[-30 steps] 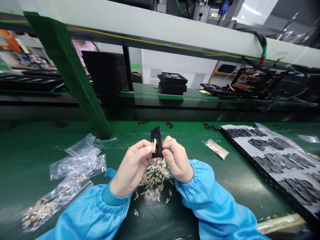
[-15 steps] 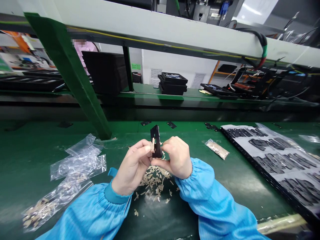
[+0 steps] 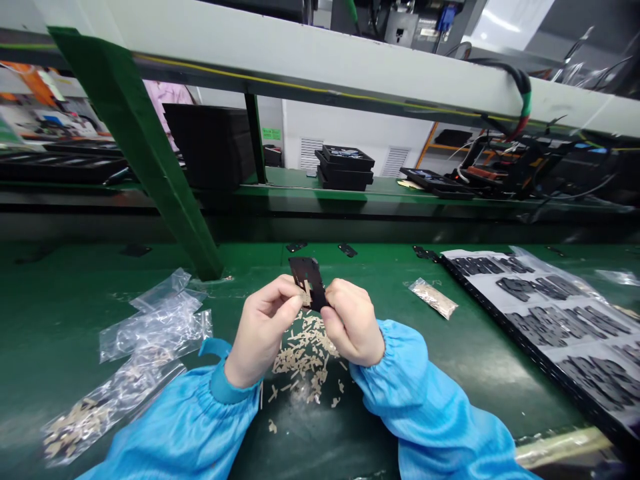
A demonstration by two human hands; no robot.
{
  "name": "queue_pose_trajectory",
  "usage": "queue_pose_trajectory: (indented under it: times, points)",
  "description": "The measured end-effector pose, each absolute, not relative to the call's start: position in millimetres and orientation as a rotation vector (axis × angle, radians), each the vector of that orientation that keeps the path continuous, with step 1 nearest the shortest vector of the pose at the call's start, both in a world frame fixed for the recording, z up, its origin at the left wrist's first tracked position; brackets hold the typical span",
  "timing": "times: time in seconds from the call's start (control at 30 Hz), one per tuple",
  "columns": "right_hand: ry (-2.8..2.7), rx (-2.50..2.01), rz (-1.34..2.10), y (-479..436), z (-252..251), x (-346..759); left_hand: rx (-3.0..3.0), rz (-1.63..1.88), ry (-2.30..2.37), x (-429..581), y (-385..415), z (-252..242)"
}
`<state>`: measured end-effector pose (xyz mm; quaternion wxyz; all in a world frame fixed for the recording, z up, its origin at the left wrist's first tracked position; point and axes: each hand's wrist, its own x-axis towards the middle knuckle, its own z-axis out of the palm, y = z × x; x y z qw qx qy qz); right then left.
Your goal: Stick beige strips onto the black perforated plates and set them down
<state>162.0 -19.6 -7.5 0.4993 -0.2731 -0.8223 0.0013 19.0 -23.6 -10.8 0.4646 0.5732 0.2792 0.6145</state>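
Note:
Between my hands a flat black plate with cut-outs (image 3: 306,270) is held up, tilted, over the bench. My right hand (image 3: 354,321) is closed on its lower right edge, thumb toward me. My left hand (image 3: 263,327) is closed in a pinch on a small beige strip (image 3: 305,293) against the plate's face; whether the strip is stuck there I cannot tell. Below both hands lies a loose heap of small beige pieces (image 3: 303,357) on the green bench top (image 3: 350,427).
Clear plastic bags (image 3: 155,327), one with beige pieces inside, lie at left. A small bag of beige pieces (image 3: 434,298) is at right, beside a black tray (image 3: 530,363) with rows of black plates. A green post (image 3: 145,153) slants down at left.
The black plate has turned from nearly edge-on to show more of its broad face. My right hand's fingers have curled in at its edge, and more of the heap shows.

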Motion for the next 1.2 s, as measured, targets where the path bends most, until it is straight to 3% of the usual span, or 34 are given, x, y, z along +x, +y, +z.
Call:
queue_pose_trajectory:
  times: [0.1,0.17,0.3,0.7,0.9,1.2]
  points:
    - [-2.074,-1.0,-0.04,0.8,-18.8,167.7,1.437,1.553,0.838,17.9,-12.9,-17.0]
    - [-2.134,-1.492,-0.061,25.7,-30.9,177.9,1.306,1.611,0.897,13.3,-0.2,-21.3]
    - [-2.087,-1.871,-0.068,86.6,-58.5,201.6,1.069,1.709,0.965,-0.5,21.4,-26.2]
    - [-1.914,-2.216,0.048,166.3,-81.4,232.0,1.122,1.618,1.015,-9.7,26.3,-28.2]
    - [-1.786,-2.071,0.324,157.7,-62.7,252.8,1.221,1.503,0.971,-4.8,29.4,-37.8]
    - [-1.846,-1.254,0.795,64.6,-30.1,175.5,1.437,1.351,1.046,15.3,21.8,-38.6]
